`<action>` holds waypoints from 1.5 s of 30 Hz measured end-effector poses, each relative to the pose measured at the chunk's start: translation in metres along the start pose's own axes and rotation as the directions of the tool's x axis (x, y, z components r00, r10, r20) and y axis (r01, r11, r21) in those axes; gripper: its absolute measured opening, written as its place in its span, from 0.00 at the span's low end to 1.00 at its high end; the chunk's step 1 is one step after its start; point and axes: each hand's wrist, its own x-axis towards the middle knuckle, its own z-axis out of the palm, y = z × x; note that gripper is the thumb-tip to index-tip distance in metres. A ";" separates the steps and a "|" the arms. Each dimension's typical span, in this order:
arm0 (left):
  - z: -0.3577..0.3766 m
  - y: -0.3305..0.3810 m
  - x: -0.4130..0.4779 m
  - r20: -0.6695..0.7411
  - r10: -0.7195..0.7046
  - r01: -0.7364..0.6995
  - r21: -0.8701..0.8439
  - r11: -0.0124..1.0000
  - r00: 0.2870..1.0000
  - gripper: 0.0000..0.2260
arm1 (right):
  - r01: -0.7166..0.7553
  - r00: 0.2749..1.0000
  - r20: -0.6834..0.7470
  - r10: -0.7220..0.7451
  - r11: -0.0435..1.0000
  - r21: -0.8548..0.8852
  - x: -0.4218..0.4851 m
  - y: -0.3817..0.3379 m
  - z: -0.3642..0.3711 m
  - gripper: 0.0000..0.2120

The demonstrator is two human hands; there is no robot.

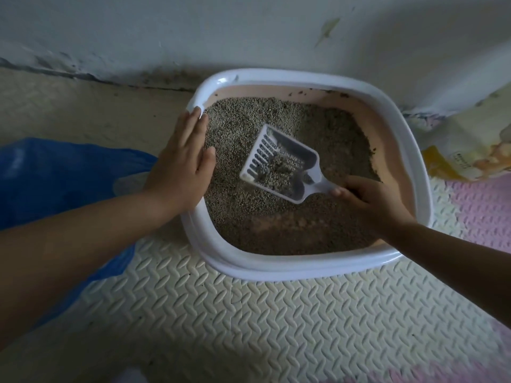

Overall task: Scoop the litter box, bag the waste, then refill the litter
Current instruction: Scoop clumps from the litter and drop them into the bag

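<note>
Grey granular litter (331, 134) fills most of the litter box (276, 269), which is a pink tub with a white rim sitting on a cream foam mat (249, 327) and pushed up against the wall (249, 31) on its far side. Toward the box's near edge the litter is thin enough that the pink bottom shows through in patches.

Right hand (370, 200) is inside the box on its right half, fingers curled round the handle of a white slotted scoop (279, 161). The scoop head sits about over the middle of the box, pointing to the far left corner, with a small heap of grey granules in it. Can't really tell if the scoop is lifted clear of the litter or resting on it.

Left hand (179, 167) is flat on the box's left rim, fingers straight and together, tips pointing toward the far side, thumb hanging over the litter. It's not gripping anything, just resting on the rim.

Left of the box, just past that hand, there's a crumpled blue plastic bag (55, 175) on the floor. Right of the box, by its far right corner, a yellow and white printed bag (464, 150) sits near the wall, and a pink mat tile (481, 211) lies just beside the box's right side
</note>
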 end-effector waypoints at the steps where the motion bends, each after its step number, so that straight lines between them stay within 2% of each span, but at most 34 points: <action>1: 0.000 0.001 0.000 0.001 -0.002 0.001 0.006 1.000 1.000 0.28 | -0.013 1.000 0.010 0.013 1.000 -0.007 -0.001 0.000 -0.002 0.28; 4: 0.000 0.001 0.000 0.003 0.000 0.000 0.019 1.000 1.000 0.29 | -0.023 0.999 0.022 0.024 0.999 -0.039 -0.004 0.000 -0.007 0.26; 7: 0.000 0.001 0.000 0.009 0.005 -0.005 0.056 0.998 1.000 0.28 | -0.073 0.997 -0.025 0.072 0.997 -0.034 -0.003 0.003 -0.011 0.24; 10: -0.001 -0.001 0.004 0.048 0.030 -0.040 0.205 0.978 0.998 0.28 | -0.132 0.990 -0.055 0.131 0.991 -0.005 -0.004 0.005 -0.010 0.21; 12: -0.004 0.001 0.008 0.081 0.104 -0.124 0.315 0.941 0.991 0.29 | -0.203 0.974 -0.084 0.210 0.975 0.086 -0.005 0.008 -0.006 0.21; 15: -0.001 0.011 0.017 0.159 0.158 -0.206 0.364 0.908 0.975 0.30 | -0.401 0.908 -0.064 0.414 0.903 0.153 -0.004 0.018 0.003 0.26; 18: 0.009 0.021 0.027 0.181 0.210 -0.264 0.359 0.895 0.961 0.27 | -0.607 0.789 0.021 0.613 0.776 0.170 -0.002 0.028 0.009 0.26; 21: 0.016 0.024 0.035 0.205 0.259 -0.320 0.371 0.872 0.944 0.25 | -0.680 0.731 0.063 0.679 0.719 0.142 0.008 0.032 0.008 0.24; 24: 0.018 0.022 0.036 0.171 0.246 -0.293 0.358 0.887 0.954 0.24 | -0.698 0.712 0.054 0.700 0.698 0.160 0.030 0.035 0.009 0.22; 27: 0.019 0.022 0.033 0.163 0.252 -0.293 0.330 0.897 0.954 0.22 | -0.686 0.724 0.035 0.689 0.713 0.145 0.062 0.024 0.005 0.16; 31: 0.021 0.019 0.036 0.199 0.249 -0.306 0.343 0.888 0.948 0.26 | -0.725 0.687 0.046 0.726 0.679 0.113 0.107 0.005 0.004 0.11; 34: 0.019 0.020 0.036 0.186 0.237 -0.287 0.321 0.903 0.953 0.25 | -0.727 0.686 0.083 0.723 0.683 0.073 0.109 0.007 0.021 0.16; 36: 0.019 0.020 0.035 0.163 0.244 -0.284 0.305 0.909 0.956 0.24 | -0.706 0.708 0.037 0.705 0.703 0.087 0.099 0.013 0.028 0.16; 39: 0.019 0.020 0.035 0.109 0.260 -0.280 0.259 0.924 0.959 0.22 | -0.694 0.705 -0.006 0.709 0.692 0.201 0.086 0.023 0.035 0.15; 41: 0.021 0.020 0.036 0.085 0.263 -0.275 0.221 0.936 0.961 0.19 | -0.654 0.746 -0.028 0.666 0.740 0.156 0.074 0.023 0.033 0.19; 45: 0.017 0.019 0.036 0.001 0.227 -0.225 0.144 0.964 0.974 0.21 | -0.528 0.840 -0.084 0.536 0.843 0.107 0.045 0.013 0.025 0.19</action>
